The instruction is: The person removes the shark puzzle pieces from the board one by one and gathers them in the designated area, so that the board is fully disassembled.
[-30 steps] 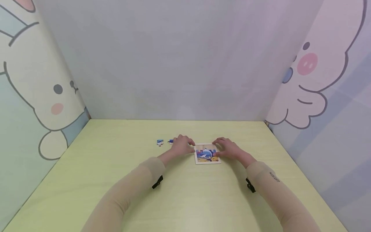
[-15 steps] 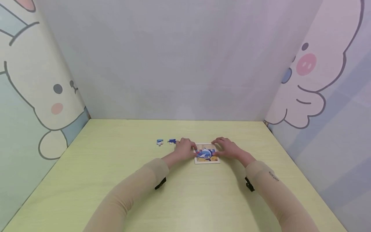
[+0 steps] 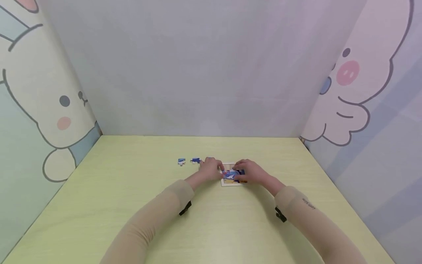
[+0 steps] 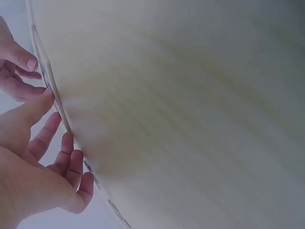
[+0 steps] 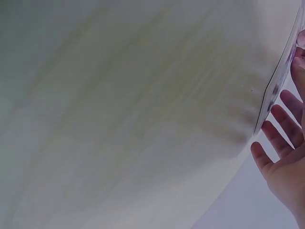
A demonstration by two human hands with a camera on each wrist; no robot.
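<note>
A square jigsaw puzzle (image 3: 230, 176) with a sea picture lies in its white-edged tray (image 3: 228, 184) on the table. My left hand (image 3: 210, 169) is at the tray's left side, its thumb and forefinger reaching over the rim onto the picture. In the left wrist view, the left thumb meets the tray's edge and the other fingers are loosely bent. My right hand (image 3: 253, 172) lies over the right part of the puzzle, fingertips on the picture, covering the tray's right rim. The right wrist view shows fairly straight right-hand fingers (image 5: 286, 125) beside the tray (image 5: 271, 93).
Left of the tray lie two loose puzzle pieces, a blue and white piece (image 3: 181, 161) and a darker blue piece (image 3: 195, 160) close to my left hand. The yellowish table (image 3: 211, 227) ends at a pale back wall (image 3: 204, 80). Printed side walls stand left and right.
My left hand has shifted right from beside the loose pieces onto the tray's left rim, uncovering the darker blue piece. My right hand has moved left, farther over the puzzle.
</note>
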